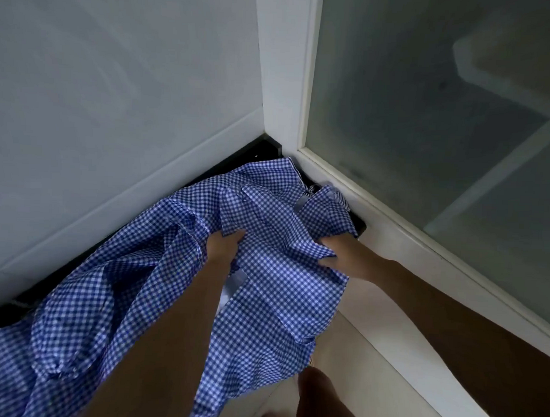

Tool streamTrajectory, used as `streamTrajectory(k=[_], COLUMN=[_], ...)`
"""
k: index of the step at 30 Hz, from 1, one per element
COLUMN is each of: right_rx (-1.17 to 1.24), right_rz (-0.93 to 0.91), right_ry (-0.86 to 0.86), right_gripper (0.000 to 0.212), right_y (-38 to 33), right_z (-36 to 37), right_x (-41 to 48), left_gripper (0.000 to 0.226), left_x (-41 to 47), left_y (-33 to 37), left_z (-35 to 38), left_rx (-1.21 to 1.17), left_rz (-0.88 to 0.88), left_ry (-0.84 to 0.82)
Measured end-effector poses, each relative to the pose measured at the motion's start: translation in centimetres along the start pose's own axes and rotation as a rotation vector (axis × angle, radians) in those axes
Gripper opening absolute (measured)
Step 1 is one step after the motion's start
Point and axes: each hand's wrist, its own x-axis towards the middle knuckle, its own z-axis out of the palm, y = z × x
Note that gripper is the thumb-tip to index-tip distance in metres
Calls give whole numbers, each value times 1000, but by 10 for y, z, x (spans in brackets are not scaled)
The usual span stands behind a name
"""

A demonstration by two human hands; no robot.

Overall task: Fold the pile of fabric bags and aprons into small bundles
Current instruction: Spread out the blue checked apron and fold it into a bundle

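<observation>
A large blue-and-white gingham fabric piece [274, 270] lies crumpled across a dark surface in a room corner and spills toward the lower left. My left hand [222, 245] grips a fold near the middle of the cloth, its fingertips hidden under the fabric. My right hand [344, 254] clutches a bunched part of the same cloth at its right side, fingers curled into the gingham. A pale strap or label [235, 283] shows between my forearms. I cannot tell whether this piece is a bag or an apron.
A white wall with a skirting board [127, 200] runs behind on the left. A white-framed frosted glass panel [427, 104] stands on the right, its sill [400, 240] close to my right wrist. Light floor [356, 351] and a knee [320, 394] show below.
</observation>
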Motion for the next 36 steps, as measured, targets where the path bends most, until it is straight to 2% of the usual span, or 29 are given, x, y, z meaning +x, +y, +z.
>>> streamTrajectory(k=[2,5,6,8,9,11,15,16,18,19,21,22,24,27,30,33,36], right_rx=[42,-69,-152,-294,-351,-346,325,367,301,244,141,88,12,-30,-31,12,67], right_rz=[14,127,132,112,148,245,318,306,235,186,136,132,132,125,159,143,177], right_ry=[-98,-293,-310,-253,-212,-179,-211,-230,-253,-220,-131,-110,-128,-142,-148,-150,-83], right_gripper=[34,53,49,16,9,25,37,47,59,55,22,14,19,19,23,25,29], right_y=[8,25,30,40,45,45,13,4,-4,-4,0,0,-4,-10,-12,-12,-12], right_z=[-7,-19,-23,-30,-33,-37,-27,-22,-5,3,14,17,19,16,14,11,10], right_x=[-7,-23,-27,-33,-35,-35,-18,-10,8,17,36,43,55,61,63,59,53], left_gripper=[54,51,52,53,53,51,49,49,48,48,56,63,68,46,36,37,39], left_x=[-2,-1,1,3,2,1,-2,-2,-4,-5,-11,-17,-34,-69,-90,-96,-95], left_y=[-2,0,1,3,2,1,1,1,5,6,4,-1,-18,-56,-84,-94,-92], left_z=[5,4,3,4,6,8,12,13,11,10,7,5,-1,-8,-13,-18,-19], left_rx=[76,107,116,132,143,154,120,114,105,100,100,117,165,310,560,581,724], left_rz=[62,78,67,50,51,75,78,72,65,69,125,193,340,446,372,330,364], left_ry=[75,102,106,118,123,131,147,153,158,143,94,77,101,161,39,32,-22])
